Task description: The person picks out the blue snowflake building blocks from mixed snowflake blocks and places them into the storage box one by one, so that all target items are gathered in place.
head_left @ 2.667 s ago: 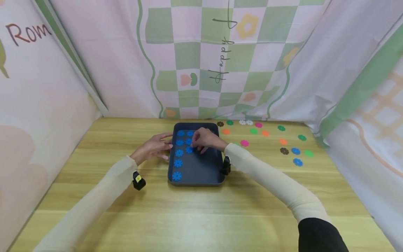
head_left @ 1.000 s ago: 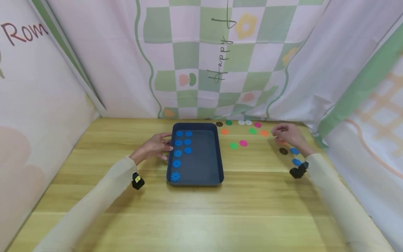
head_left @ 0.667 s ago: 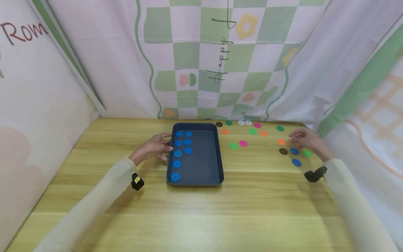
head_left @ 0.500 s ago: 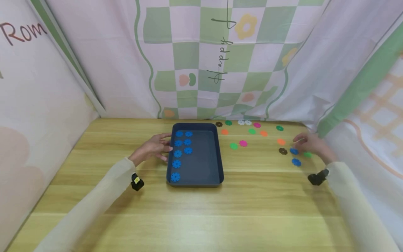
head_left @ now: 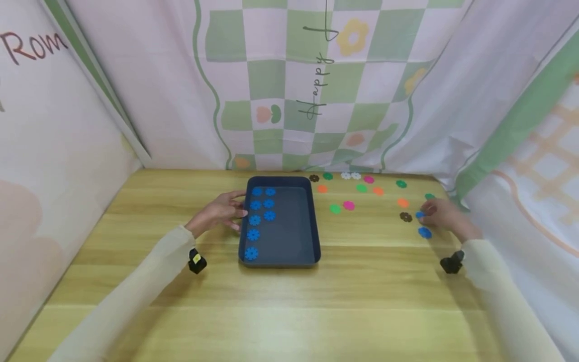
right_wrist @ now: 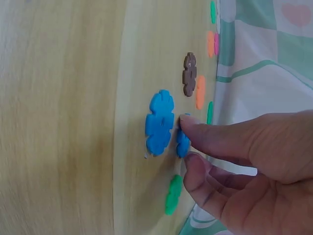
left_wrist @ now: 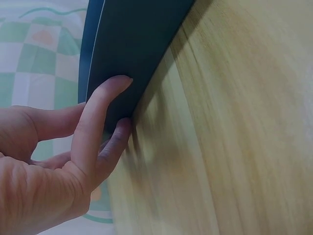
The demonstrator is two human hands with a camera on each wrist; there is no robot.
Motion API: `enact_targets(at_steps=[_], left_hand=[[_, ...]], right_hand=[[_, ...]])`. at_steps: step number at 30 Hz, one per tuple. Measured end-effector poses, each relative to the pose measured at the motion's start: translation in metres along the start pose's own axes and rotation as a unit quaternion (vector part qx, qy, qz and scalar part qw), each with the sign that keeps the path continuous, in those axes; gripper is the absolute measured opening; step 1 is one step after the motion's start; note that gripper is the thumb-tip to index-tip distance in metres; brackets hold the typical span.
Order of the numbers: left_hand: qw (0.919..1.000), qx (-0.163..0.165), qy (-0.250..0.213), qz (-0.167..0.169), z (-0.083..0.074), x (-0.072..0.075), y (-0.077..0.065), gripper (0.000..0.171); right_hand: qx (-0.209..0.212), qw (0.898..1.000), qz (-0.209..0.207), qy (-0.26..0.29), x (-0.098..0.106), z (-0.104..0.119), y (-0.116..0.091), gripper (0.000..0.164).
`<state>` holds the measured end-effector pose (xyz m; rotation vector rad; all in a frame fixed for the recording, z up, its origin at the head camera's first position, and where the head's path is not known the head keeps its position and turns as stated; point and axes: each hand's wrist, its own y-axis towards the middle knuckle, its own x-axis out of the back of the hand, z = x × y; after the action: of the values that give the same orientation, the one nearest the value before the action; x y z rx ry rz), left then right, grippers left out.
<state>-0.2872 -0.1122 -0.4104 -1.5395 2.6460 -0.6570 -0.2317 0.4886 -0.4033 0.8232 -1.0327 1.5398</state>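
My right hand (head_left: 445, 216) is over the right part of the table, thumb and forefinger pinching a blue snowflake disc (right_wrist: 183, 142) by its edges. Just nearer to me lies another blue snowflake disc (right_wrist: 160, 122), flat on the wood. A green disc (right_wrist: 173, 195) is below my fingers in the right wrist view. With extended fingers, my left hand (head_left: 220, 211) touches the outer left wall of a dark rectangular tray (left_wrist: 134, 44). Inside that tray, blue snowflake discs form a full left column (head_left: 255, 220) and a shorter second column (head_left: 269, 203).
Loose discs lie along the back right of the table: brown (head_left: 405, 217), orange (head_left: 403, 202), pink (head_left: 349, 205), light green (head_left: 334, 209), dark green (head_left: 401, 184) and white (head_left: 346, 176). A patterned curtain (head_left: 312, 85) hangs behind the table's back edge.
My right hand has gone from the tray to the far-right discs, then down to a blue disc, which its fingertips now pinch. My left hand has stayed at the tray's side.
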Motion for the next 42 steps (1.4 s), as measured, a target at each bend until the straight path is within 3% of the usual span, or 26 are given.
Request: enact_targets(at_steps=[9,15,20,26,33,42], left_hand=[[1.0000,-0.001,-0.003,-0.002,0.001,0.001,-0.003,0.075],[1.0000,-0.003,-0.003,0.000,0.000,0.001,-0.003,0.074],[1.0000,0.000,-0.006,0.000,0.002,0.001,-0.004,0.075],[0.9999,0.001,-0.010,-0.004,0.002,0.004,-0.007,0.075],[0.9999,0.001,-0.015,0.004,0.005,0.003,-0.004,0.075],[0.9996,0.006,-0.028,-0.004,0.004,0.000,0.001,0.073]], right_hand=[[0.003,1.000,-0.017,-0.006,-0.001,0.004,0.003,0.032],[0.008,0.998,-0.055,0.002,-0.001,0.010,0.006,0.020],[0.024,0.996,-0.082,-0.004,-0.003,0.056,-0.001,0.013],[0.043,0.993,-0.064,0.094,-0.006,0.120,0.007,0.016],[0.075,0.982,-0.027,0.173,-0.016,0.145,0.017,0.026],[0.110,0.955,0.027,0.274,-0.036,0.183,0.026,0.024]])
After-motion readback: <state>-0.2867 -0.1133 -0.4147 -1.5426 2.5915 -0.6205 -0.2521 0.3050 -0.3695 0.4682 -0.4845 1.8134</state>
